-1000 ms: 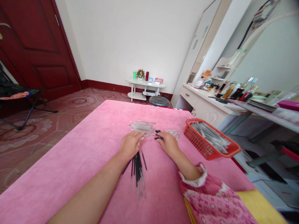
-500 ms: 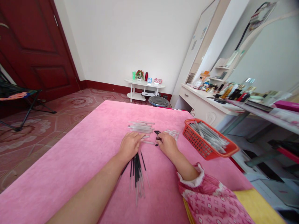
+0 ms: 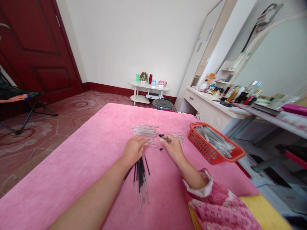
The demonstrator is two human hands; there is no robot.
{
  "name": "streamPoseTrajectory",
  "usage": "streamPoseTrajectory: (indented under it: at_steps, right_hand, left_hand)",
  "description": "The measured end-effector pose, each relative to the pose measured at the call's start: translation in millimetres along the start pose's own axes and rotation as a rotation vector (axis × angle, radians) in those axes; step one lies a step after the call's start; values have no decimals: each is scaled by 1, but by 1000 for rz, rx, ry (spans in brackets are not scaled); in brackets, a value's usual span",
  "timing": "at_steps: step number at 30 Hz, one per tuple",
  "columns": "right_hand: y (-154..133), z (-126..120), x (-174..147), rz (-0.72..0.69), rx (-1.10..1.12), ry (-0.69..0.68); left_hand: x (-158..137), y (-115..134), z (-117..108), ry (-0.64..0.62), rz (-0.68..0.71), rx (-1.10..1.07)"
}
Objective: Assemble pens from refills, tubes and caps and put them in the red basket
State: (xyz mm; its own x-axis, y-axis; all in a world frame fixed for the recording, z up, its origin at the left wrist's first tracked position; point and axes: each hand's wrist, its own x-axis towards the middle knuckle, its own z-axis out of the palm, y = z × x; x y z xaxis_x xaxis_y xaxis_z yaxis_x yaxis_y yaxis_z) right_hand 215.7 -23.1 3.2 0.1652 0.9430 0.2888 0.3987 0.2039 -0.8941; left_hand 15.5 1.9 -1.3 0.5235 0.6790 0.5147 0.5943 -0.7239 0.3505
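Note:
My left hand (image 3: 134,147) rests on the pink cloth, its fingers closed on a clear pen barrel (image 3: 153,146) whose end points right. A second clear tube lies just above that one. Beneath and in front of this hand, black-and-clear pen refills (image 3: 141,179) fan toward me. My right hand (image 3: 173,146) has its fingertips drawn together beside several small black plugs (image 3: 161,135); what they pinch, if anything, is hidden. One black plug (image 3: 161,149) lies alone between my hands. Beyond the left hand is a row of clear barrels (image 3: 145,130). Small clear pieces (image 3: 179,137) lie behind the right hand.
An orange-red basket (image 3: 203,152) full of grey-clear pen parts (image 3: 214,140) stands on the right of the pink-covered table (image 3: 79,169). Yellow cloth (image 3: 266,210) lies at the near right. A dresser (image 3: 206,108) with bottles stands beyond the basket.
My right hand has shifted slightly to the right and turned, uncovering the lone black plug and more of the plug cluster. My left hand stays in place.

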Motion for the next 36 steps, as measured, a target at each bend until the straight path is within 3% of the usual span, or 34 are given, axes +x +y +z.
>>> streamPoseTrajectory:
  at_steps: [4,7,36]
  right_hand:
    - [-11,6,-6,111,241,-85]
    - [-18,10,-9,135,304,-101]
    - [-20,12,-11,63,173,-141]
  left_hand:
    - [0,0,0,-12,-2,-6]
    - [-1,0,0,-11,-5,-16]
    - [-2,5,-2,-72,6,71]
